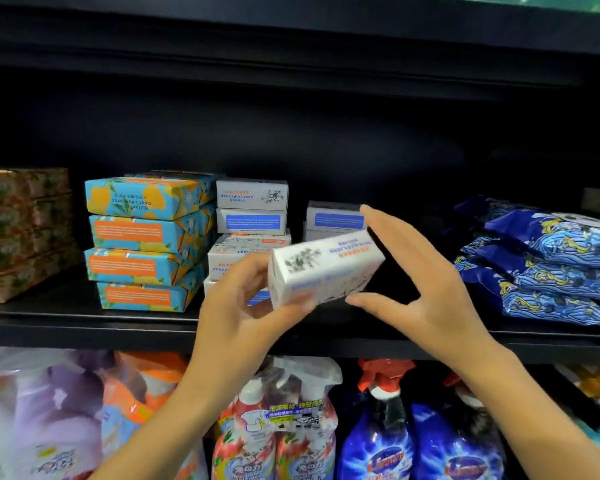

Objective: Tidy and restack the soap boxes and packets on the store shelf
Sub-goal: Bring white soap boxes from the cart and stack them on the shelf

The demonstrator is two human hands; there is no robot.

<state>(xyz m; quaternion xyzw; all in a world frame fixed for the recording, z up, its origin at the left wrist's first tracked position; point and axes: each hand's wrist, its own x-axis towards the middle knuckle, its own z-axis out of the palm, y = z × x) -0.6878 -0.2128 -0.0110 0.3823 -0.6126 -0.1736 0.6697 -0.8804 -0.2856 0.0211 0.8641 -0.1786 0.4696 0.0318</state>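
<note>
Restacking is judged the step in hand: a white goat's-milk soap box (326, 268) is held tilted before the shelf (84, 320), pinched at its left end by the curled fingers (291, 305) of the left hand (243, 306). The right hand (423, 285) is held spread at its right end; contact cannot be told. Next, the box probably needs to be levelled and set squarely on the short white stack (333, 220) behind.
</note>
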